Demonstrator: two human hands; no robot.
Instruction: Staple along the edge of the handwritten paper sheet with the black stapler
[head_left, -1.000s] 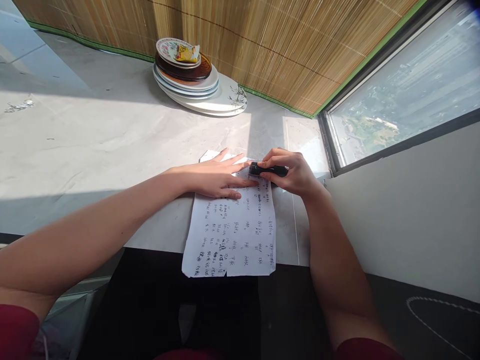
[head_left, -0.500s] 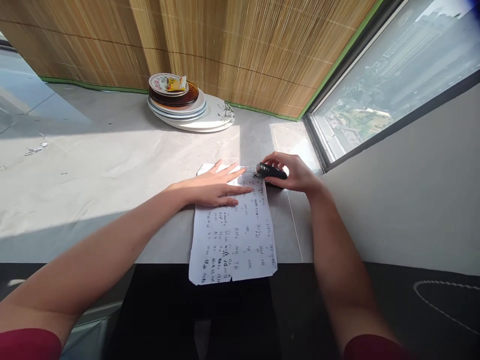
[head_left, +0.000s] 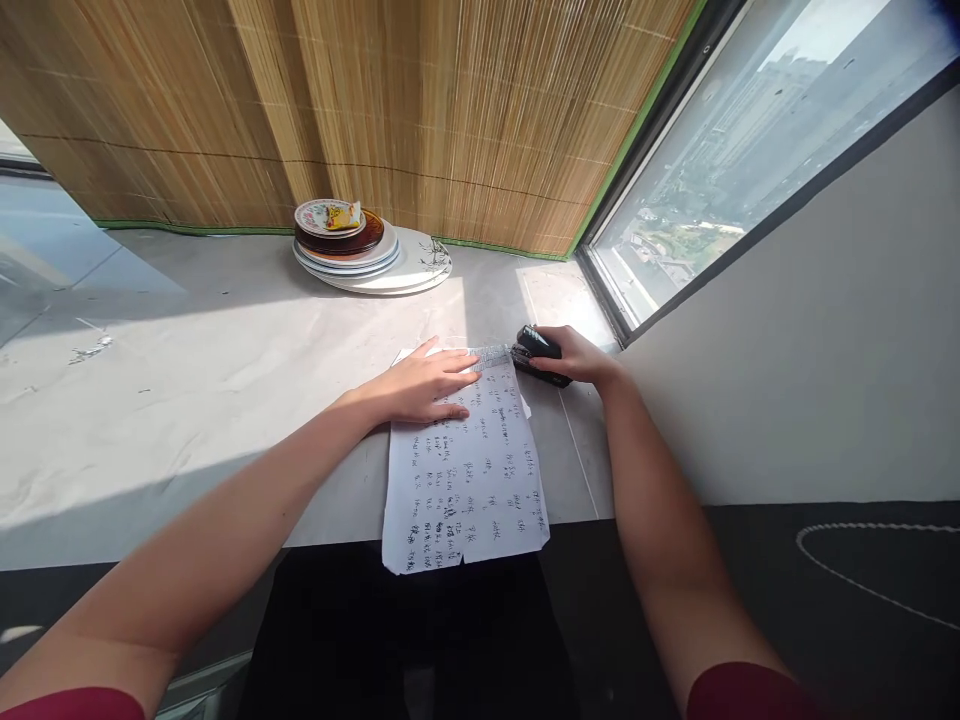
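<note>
Handwritten sheets of paper [head_left: 465, 480] lie on the grey stone counter, their near end hanging past the front edge. My left hand [head_left: 427, 388] rests flat on the upper part of the paper, fingers spread to the right. A black stapler [head_left: 538, 345] sits at the paper's top right corner, its jaw beside the paper's edge. My right hand [head_left: 570, 355] is wrapped round its rear part, thumb toward the near side. Whether the jaw overlaps the paper is too small to tell.
A stack of plates [head_left: 352, 250] with a small yellow packet [head_left: 343, 216] on top stands at the back. Behind it hangs a bamboo blind [head_left: 375, 120]. A window and white wall [head_left: 795, 340] bound the right side. The counter [head_left: 187, 350] extends left.
The stapler's upper arm is now raised from its base and tilted, and the stapler shows more fully. The camera view has shifted. My left hand stays on the paper, fingers closer together.
</note>
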